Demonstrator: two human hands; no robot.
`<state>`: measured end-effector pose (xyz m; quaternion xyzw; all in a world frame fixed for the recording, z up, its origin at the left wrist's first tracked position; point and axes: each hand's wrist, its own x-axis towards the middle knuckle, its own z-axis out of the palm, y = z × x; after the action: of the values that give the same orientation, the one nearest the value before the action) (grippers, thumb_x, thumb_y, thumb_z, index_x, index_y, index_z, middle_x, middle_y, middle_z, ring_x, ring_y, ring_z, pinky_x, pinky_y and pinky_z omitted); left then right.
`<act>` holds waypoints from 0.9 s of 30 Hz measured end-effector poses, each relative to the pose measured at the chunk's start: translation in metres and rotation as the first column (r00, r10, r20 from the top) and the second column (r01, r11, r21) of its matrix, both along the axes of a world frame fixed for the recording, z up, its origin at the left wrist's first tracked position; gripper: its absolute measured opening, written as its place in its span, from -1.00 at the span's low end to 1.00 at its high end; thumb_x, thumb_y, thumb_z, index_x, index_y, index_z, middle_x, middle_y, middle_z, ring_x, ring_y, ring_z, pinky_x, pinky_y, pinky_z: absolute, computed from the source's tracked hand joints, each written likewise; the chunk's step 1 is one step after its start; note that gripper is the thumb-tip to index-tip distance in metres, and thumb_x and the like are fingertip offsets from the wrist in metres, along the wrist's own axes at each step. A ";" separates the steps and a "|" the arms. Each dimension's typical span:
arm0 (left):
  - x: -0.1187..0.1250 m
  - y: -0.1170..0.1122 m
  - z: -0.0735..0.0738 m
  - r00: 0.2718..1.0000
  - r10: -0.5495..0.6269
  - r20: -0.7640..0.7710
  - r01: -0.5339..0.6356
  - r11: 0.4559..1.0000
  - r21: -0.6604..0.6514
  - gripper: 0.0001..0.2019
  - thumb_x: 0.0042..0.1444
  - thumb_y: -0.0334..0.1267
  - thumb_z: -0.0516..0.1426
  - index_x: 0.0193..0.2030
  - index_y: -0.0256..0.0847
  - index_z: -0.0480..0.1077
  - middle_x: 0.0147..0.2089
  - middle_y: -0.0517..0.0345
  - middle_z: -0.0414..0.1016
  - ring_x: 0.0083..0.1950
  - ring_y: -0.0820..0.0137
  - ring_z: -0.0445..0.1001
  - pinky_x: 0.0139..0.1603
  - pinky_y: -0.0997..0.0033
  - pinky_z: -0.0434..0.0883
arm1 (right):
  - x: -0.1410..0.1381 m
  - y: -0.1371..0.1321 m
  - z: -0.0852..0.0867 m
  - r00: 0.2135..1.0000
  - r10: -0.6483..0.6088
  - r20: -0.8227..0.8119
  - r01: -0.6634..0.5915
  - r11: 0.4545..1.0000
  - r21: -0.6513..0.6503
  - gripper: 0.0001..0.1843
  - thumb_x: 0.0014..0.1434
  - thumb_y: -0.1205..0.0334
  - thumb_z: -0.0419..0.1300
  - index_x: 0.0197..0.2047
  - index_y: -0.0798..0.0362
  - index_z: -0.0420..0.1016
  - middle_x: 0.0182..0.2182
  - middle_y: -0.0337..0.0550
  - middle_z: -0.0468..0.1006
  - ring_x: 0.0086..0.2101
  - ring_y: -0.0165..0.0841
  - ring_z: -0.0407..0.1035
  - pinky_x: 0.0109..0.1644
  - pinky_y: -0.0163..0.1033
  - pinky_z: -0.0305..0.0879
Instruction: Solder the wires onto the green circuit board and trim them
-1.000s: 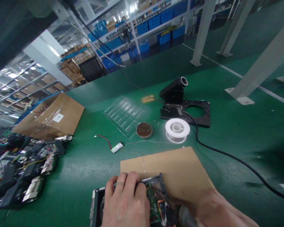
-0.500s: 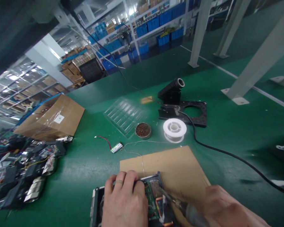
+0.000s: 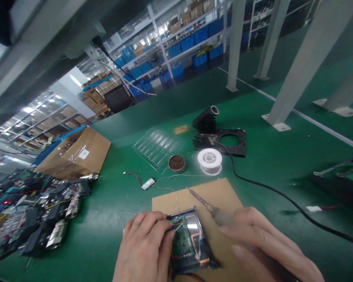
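Note:
My right hand (image 3: 261, 239) grips a soldering iron (image 3: 222, 217) by its grey handle. The iron's tip points up and left, above the cardboard sheet and apart from the circuit board. Bent around the left edge of an open black housing, my left hand (image 3: 147, 243) has thumb and fingers close together near its upper corner. A green circuit board (image 3: 182, 239) with thin wires sits inside this black housing (image 3: 206, 256), beside a copper-coloured coil. The housing rests on a cardboard sheet (image 3: 223, 196). Solder wire (image 3: 176, 197) runs toward the housing's top edge.
Beyond the cardboard stand a white solder spool (image 3: 210, 161), a round tin (image 3: 177, 163), a clear plastic tray (image 3: 157, 147) and a black iron stand (image 3: 206, 121). A battery (image 3: 148, 183) lies left. Several metal-ended devices (image 3: 59, 233) and a carton (image 3: 76, 152) fill the left side. A black cable (image 3: 270, 188) crosses the right.
The soldering iron has moved off the housing, its tip now up over the cardboard. My left hand has shifted to the housing's left edge, uncovering more of the circuit board. The view has shifted slightly.

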<state>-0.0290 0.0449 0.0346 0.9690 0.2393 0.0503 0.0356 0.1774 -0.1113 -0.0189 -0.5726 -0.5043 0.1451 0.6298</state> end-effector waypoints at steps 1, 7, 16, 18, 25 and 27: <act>0.001 -0.002 -0.001 1.000 0.020 -0.002 -0.020 1.000 0.005 -0.87 0.35 -0.27 0.07 -0.09 -0.01 0.45 -0.08 0.24 0.54 -0.06 0.29 0.50 -0.08 0.18 0.46 | 0.000 0.000 -0.001 1.000 0.025 0.017 -0.025 1.000 -0.001 -0.78 0.36 0.35 0.20 0.01 -0.12 0.53 -0.26 -0.18 0.49 -0.32 -0.35 0.50 -0.31 -0.37 0.51; 0.014 -0.012 -0.010 0.988 0.151 -0.031 -0.152 0.988 -0.014 -0.92 0.25 -0.26 0.19 -0.13 -0.03 0.46 -0.15 0.22 0.52 -0.10 0.20 0.46 -0.10 0.11 0.34 | -0.004 0.004 -0.001 0.993 0.011 0.116 -0.019 0.997 0.072 -0.64 0.47 0.24 0.12 0.29 -0.09 0.40 -0.11 -0.11 0.57 -0.18 -0.30 0.53 -0.09 -0.31 0.51; 0.015 -0.010 -0.020 0.992 0.114 0.046 -0.114 0.993 -0.003 -0.86 0.35 -0.31 0.08 -0.20 -0.04 0.46 -0.18 0.23 0.51 -0.12 0.27 0.43 -0.11 0.21 0.26 | -0.011 0.020 -0.012 0.995 0.023 0.096 -0.025 0.999 0.026 -0.77 0.42 0.32 0.11 -0.02 -0.13 0.56 -0.29 -0.22 0.59 -0.30 -0.28 0.53 -0.19 -0.24 0.49; 0.011 -0.008 -0.018 0.993 0.088 0.077 -0.087 0.996 -0.018 -0.85 0.37 -0.27 0.07 -0.19 -0.04 0.46 -0.18 0.24 0.52 -0.14 0.31 0.44 -0.12 0.25 0.29 | -0.015 0.026 -0.015 0.996 0.037 0.080 -0.037 0.999 0.003 -0.75 0.42 0.36 0.05 -0.08 -0.11 0.52 -0.31 -0.23 0.56 -0.27 -0.28 0.51 -0.21 -0.25 0.46; 0.004 -0.006 -0.014 0.987 0.111 0.115 -0.098 0.989 -0.114 -0.82 0.39 -0.23 0.06 -0.19 -0.03 0.49 -0.19 0.23 0.53 -0.12 0.32 0.47 -0.12 0.27 0.34 | -0.037 0.046 -0.022 0.995 0.081 -0.053 -0.087 0.988 -0.124 -0.75 0.27 0.44 0.14 -0.12 -0.13 0.44 -0.22 -0.36 0.54 -0.19 -0.38 0.47 -0.07 -0.32 0.38; 0.004 -0.006 -0.014 0.985 0.118 0.129 -0.101 0.986 -0.129 -0.81 0.39 -0.24 0.06 -0.19 -0.03 0.49 -0.19 0.23 0.53 -0.12 0.32 0.47 -0.11 0.25 0.34 | -0.041 0.049 -0.018 0.995 0.069 -0.077 -0.081 0.982 -0.170 -0.83 0.27 0.39 0.15 -0.17 -0.10 0.43 -0.31 -0.37 0.53 -0.31 -0.38 0.47 -0.19 -0.33 0.38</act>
<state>-0.0255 0.0392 0.0202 0.9447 0.2918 0.1035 0.1083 0.1359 -0.0625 -0.0373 -0.6001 -0.4886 0.2319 0.5894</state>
